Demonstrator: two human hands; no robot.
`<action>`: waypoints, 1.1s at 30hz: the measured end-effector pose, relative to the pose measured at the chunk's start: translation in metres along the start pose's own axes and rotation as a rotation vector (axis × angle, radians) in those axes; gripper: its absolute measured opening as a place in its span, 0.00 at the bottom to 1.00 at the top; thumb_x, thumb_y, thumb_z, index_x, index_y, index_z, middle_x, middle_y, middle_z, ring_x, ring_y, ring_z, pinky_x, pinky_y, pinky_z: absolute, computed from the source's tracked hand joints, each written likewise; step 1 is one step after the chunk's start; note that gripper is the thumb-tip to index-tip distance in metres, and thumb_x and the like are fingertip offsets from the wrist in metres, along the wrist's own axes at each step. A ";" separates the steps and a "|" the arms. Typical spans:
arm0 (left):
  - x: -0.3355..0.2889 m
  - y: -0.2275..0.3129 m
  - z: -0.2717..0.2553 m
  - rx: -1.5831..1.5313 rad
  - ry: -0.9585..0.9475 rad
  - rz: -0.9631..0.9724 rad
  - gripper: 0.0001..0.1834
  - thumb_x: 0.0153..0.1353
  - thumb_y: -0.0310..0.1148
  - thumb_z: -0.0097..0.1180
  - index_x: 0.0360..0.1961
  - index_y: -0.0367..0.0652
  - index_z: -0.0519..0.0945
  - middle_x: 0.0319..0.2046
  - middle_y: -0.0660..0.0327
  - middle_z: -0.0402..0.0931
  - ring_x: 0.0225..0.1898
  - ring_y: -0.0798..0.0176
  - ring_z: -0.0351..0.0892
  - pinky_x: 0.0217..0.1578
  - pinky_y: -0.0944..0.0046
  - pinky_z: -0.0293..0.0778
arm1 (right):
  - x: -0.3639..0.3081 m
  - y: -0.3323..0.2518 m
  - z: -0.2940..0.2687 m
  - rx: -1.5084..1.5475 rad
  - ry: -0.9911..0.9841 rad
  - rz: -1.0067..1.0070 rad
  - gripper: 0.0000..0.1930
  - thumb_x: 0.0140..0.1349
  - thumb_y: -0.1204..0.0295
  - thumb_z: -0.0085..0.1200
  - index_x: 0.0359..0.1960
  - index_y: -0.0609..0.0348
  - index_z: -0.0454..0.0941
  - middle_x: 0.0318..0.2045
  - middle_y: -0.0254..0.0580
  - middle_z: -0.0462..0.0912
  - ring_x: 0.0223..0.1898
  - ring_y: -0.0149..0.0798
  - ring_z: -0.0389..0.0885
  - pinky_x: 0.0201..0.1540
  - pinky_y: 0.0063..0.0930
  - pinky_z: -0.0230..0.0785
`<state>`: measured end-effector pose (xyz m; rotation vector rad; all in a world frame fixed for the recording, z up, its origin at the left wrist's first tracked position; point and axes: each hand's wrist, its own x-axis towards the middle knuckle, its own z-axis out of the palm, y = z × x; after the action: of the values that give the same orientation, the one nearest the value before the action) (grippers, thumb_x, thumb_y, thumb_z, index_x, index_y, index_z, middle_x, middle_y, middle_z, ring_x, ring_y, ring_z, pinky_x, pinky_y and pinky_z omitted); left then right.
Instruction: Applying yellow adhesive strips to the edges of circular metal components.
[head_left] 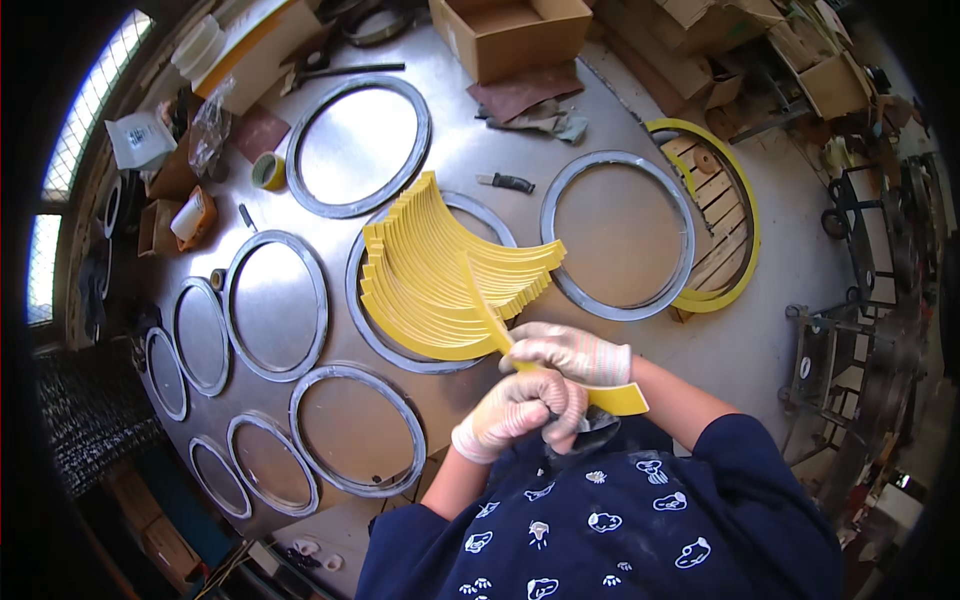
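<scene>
A curved yellow strip [617, 399] is held up close to my body, its far end reaching over a fanned stack of similar yellow curved strips [425, 290]. My right hand [572, 352], in a pale knit glove, is closed around the middle of the strip. Gloved the same way, my left hand [525, 412] is closed just beneath, against the strip's near side. A dark object [592, 435] shows by the left fingers; its kind is hard to tell, and so is what those fingers grip. The stack lies across a grey ring [357, 300] on the metal table.
More grey rings surround the stack, among them a right one [690, 235] and a far one [424, 140]. A black-handled knife [512, 183] lies beyond the stack. At the back are a cardboard box [510, 40], cloths [540, 118] and a tape roll [268, 171]. A yellow ring [752, 230] stands right.
</scene>
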<state>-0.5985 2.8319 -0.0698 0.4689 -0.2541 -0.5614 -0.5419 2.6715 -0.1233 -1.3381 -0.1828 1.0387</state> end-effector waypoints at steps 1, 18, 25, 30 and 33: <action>-0.004 -0.005 0.014 -0.014 0.025 -0.015 0.21 0.69 0.50 0.56 0.27 0.45 0.70 0.24 0.61 0.70 0.26 0.61 0.74 0.31 0.61 0.70 | -0.017 -0.031 0.006 0.167 0.082 0.179 0.21 0.69 0.55 0.54 0.52 0.60 0.76 0.42 0.39 0.80 0.40 0.34 0.81 0.46 0.30 0.76; 0.061 -0.389 0.088 0.961 -0.390 -0.498 0.18 0.62 0.32 0.62 0.53 0.41 0.78 0.64 0.50 0.63 0.56 0.53 0.74 0.56 0.57 0.75 | -0.392 -0.003 -0.069 0.304 0.709 -0.434 0.26 0.74 0.57 0.48 0.69 0.53 0.66 0.57 0.42 0.78 0.41 0.32 0.83 0.42 0.24 0.77; 0.047 -0.406 0.162 1.473 -0.511 -0.534 0.20 0.70 0.41 0.51 0.61 0.51 0.74 0.54 0.43 0.78 0.55 0.41 0.78 0.55 0.50 0.74 | -0.408 0.013 -0.045 0.386 0.641 -0.477 0.26 0.73 0.60 0.50 0.69 0.53 0.63 0.57 0.44 0.78 0.44 0.36 0.83 0.48 0.30 0.76; -0.017 -0.295 0.132 1.360 0.269 -0.467 0.25 0.72 0.48 0.47 0.61 0.41 0.70 0.43 0.47 0.80 0.48 0.46 0.81 0.53 0.54 0.74 | -0.385 0.066 -0.029 0.134 0.508 -0.539 0.24 0.75 0.58 0.46 0.64 0.62 0.65 0.39 0.41 0.79 0.37 0.34 0.79 0.44 0.28 0.75; -0.059 -0.240 0.156 1.210 0.564 0.019 0.29 0.71 0.45 0.51 0.66 0.38 0.65 0.54 0.45 0.73 0.57 0.48 0.76 0.60 0.56 0.70 | -0.352 0.083 0.002 0.116 0.281 -0.422 0.26 0.76 0.54 0.43 0.64 0.63 0.66 0.29 0.32 0.74 0.27 0.26 0.71 0.36 0.23 0.72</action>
<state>-0.8099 2.6306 -0.0594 1.7598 -0.0247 -0.1777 -0.7848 2.4169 -0.0400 -1.2548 -0.1804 0.4940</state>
